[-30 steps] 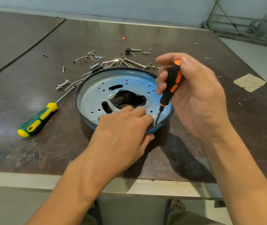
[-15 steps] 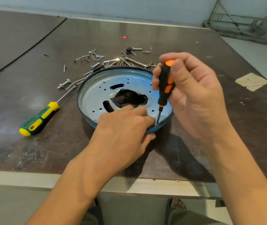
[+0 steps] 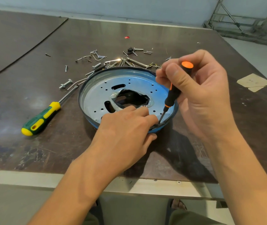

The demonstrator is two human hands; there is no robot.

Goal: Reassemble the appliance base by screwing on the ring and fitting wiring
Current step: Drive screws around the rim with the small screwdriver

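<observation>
Since the earlier frames the small screwdriver (image 3: 172, 95) has swung from a lean to nearly upright, so its orange cap now faces the camera, and the right grip (image 3: 202, 98) has shifted higher on the handle; the left grip (image 3: 126, 127) has stayed where it was

Head view: the right grip is closed round the black-and-orange handle, thumb and fingertips pinching it near the top. The blade tip meets the near-right rim of the appliance base (image 3: 97, 95), just beside the left fingertips (image 3: 152, 117). The left grip lies palm down over the near rim, fingers nearly straight and pressing on the metal plate, thumb against the outer wall; it holds nothing else. The base, a round silver plate with a jagged centre hole inside a dark ring (image 3: 81, 88), sits mid-counter, nearer the near edge.

A green-and-yellow screwdriver (image 3: 40, 119) lies left of the base, its blade pointing toward it. Loose screws and bent wire pieces (image 3: 97, 62) are scattered behind the base toward the far edge, with a bolt (image 3: 65, 84) at their left. A paper scrap (image 3: 252, 82) lies by the counter (image 3: 48, 151) right edge
</observation>
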